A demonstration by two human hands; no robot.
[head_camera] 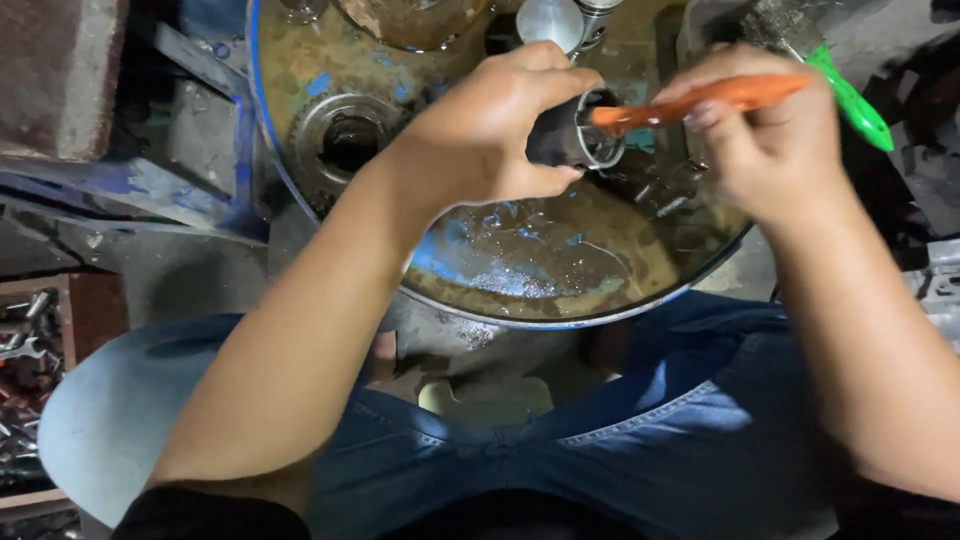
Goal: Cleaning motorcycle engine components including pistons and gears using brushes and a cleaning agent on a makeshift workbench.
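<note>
While the left hand (480, 130) clasps a metal sleeve (580, 135), the right hand's (770, 140) grip pinches an orange brush (700, 100) inside it.

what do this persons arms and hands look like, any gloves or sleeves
No gloves: the left hand and right hand are both bare, and so are both forearms right up to the bottom of the view. No watch, ring or wristband shows. A bit of dark clothing appears at the lower left edge near the left elbow. Blue jeans cover the legs below.

Grimy concrete floor (150, 270); wooden tray of wrenches (20, 340) at left.
</note>
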